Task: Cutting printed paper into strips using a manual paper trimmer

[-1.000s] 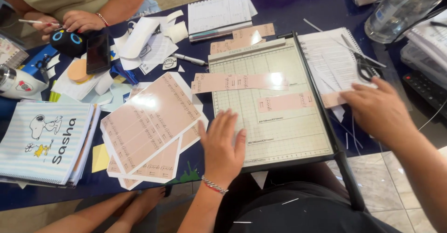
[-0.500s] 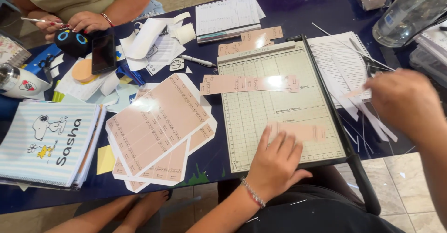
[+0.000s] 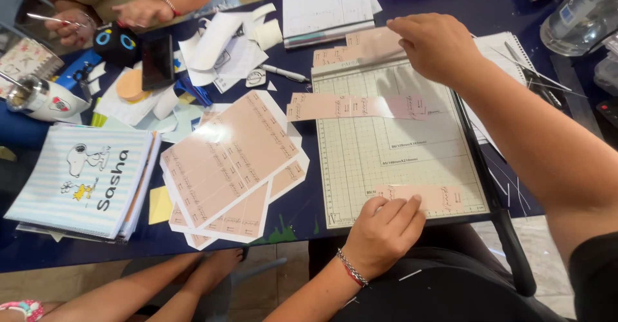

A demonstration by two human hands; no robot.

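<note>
**Pink label strips being cut on a paper trimmer, several sheets left uncut**

A person sits at a dark blue worktop (image 3: pixel 412 0) with a paper trimmer (image 3: pixel 399 148) in front of them, its pale green gridded bed facing up and its long black blade arm along the right edge.

The left hand (image 3: pixel 385 235) rests at the near edge of the bed, fingers (image 3: pixel 402 211) curled and pressing down on a narrow pink strip (image 3: pixel 421 196) printed with small rows of text. They hold it flat against the bed and do not grip it. The right hand (image 3: pixel 438 45) reaches to the far end of the trimmer, fingers bent over a pile of pink strips (image 3: pixel 360 45) lying at the top rail. Whether it has hold of one cannot be told.

A longer pink strip (image 3: pixel 351 106) lies across the middle of the bed, overhanging its left edge.

To judge by the layout, the cutting is partly done: a few strips are separated, while a stack of full pink printed sheets (image 3: pixel 228 161) lies just left of the trimmer, uncut.

Another person's hands (image 3: pixel 138 13) work at the far left corner, near a striped blue notebook (image 3: pixel 80 180).
</note>
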